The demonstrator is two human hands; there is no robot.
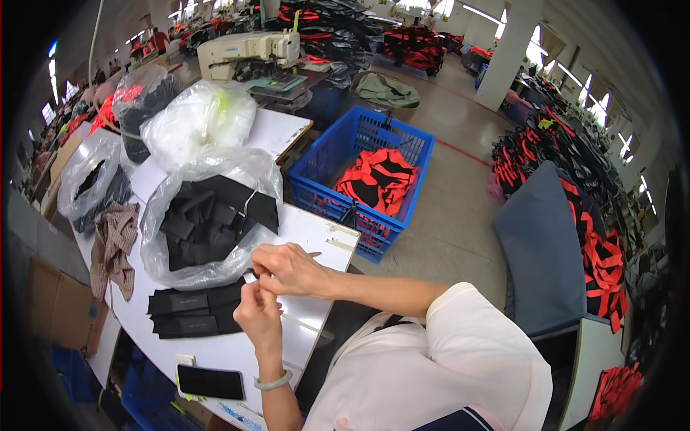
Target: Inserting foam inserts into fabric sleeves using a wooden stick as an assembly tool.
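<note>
White tabletop [305, 231] spreads below the hands, a blue crate [310, 196] standing beyond its edge. From a distance, I have the left hand [259, 313] and right hand [291, 270] meeting, fingers pinched closed; I cannot tell what they grip. Flat black fabric pieces [221, 316] lie just beside the left hand, and a clear plastic bag [154, 253] of black fabric sits behind them.
</note>
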